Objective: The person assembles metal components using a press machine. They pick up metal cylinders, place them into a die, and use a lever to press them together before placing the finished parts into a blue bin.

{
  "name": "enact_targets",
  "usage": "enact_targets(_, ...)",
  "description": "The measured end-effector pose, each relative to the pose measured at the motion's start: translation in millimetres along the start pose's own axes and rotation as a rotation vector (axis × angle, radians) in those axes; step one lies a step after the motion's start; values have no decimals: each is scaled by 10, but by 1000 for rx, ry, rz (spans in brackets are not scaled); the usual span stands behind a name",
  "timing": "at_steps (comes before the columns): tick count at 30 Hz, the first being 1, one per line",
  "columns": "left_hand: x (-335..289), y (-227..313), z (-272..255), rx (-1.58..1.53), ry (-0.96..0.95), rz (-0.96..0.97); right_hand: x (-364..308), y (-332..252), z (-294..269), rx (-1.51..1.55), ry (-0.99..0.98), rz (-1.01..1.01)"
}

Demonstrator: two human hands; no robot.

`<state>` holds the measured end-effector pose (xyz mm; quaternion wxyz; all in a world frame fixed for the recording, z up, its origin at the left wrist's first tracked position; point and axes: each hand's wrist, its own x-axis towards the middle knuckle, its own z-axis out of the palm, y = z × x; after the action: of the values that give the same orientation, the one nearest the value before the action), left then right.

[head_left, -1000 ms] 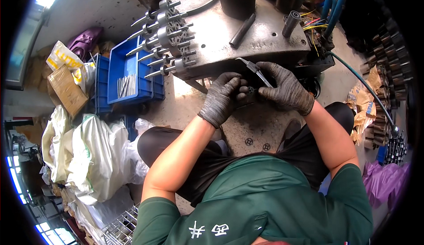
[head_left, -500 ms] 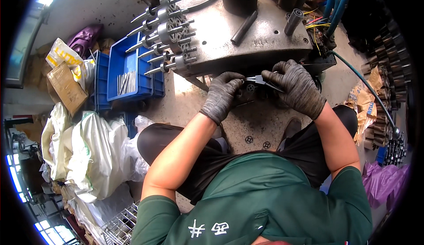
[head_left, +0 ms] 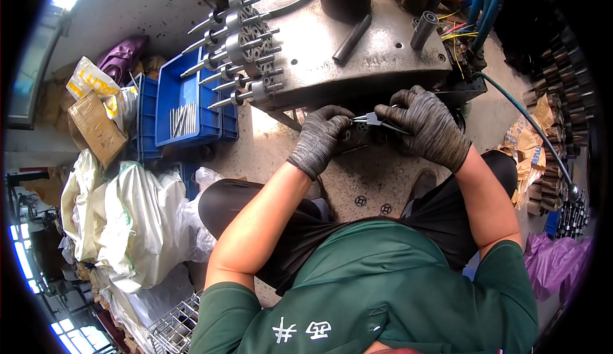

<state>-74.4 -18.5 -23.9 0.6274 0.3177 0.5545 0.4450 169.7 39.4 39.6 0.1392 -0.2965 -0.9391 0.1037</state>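
Observation:
My right hand (head_left: 429, 127), in a grey knit work glove, is closed round the handles of a pair of pliers (head_left: 371, 119). Their slim silver jaws point left. My left hand (head_left: 322, 138), gloved alike, pinches something at the jaw tips; it is too small and too covered by the fingers to name. Both hands are in front of the near edge of a worn metal machine table (head_left: 306, 67). On that table's left edge stand several round steel parts with pointed shafts (head_left: 239, 47) through them.
A loose steel rod (head_left: 352, 40) and a short tube (head_left: 424, 31) rest on the machine table. Left of it, a blue crate (head_left: 163, 108) holds thin metal pins (head_left: 183, 120). White sacks (head_left: 137, 220) lie at the left, a green hose (head_left: 523, 114) at the right. Small ring parts (head_left: 361, 201) lie on the floor.
The pliers have shifted slightly left and down, and their jaws look a little turned. My right fingers moved with them; my left hand has barely moved.

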Motion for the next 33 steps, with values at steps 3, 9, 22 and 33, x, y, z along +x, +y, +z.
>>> enact_targets(3,5,3,-3,30,16,-1,4,-12,-33,11,-11,-3)
enact_targets(9,13,-11,-19,10,-22,-12,-4,-15,-36,-30,-35,-5)
enact_targets(22,-10,88,-43,-81,5,-96,-6,-24,-31,-83,-82,42)
enact_targets(33,22,18,-97,-130,-26,-37,12,-45,19,-97,-38,96)
